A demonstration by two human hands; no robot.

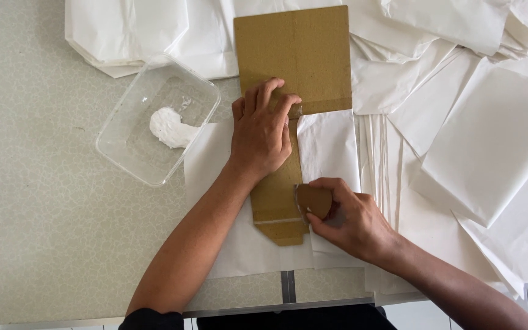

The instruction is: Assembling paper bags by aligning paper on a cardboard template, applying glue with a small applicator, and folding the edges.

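Head view looks straight down on a T-shaped cardboard template [304, 61] lying on a sheet of white paper [328, 146] at the middle of the worktop [38, 232]. Its long axis runs away from the person: the wide end points to the far edge, the narrow stem to the near edge. The left hand [261, 134] lies flat on it where the stem meets the wide part, fingers [270, 95] close together and pressing down. The right hand [349, 223] is beside the lower stem, its fingers pinching a small rounded piece of cardboard [314, 200] whose edge touches the stem's right side.

Judging by how things lie, the paper appears folded in along the stem's right side, while the near end of the sheet below the stem seems unfolded as yet; no paste shows on it.

Left of the template stands a clear plastic tub [117, 131] holding a dab of white paste [169, 127]. More white sheets [490, 140] are stacked to the right and along the far edge.
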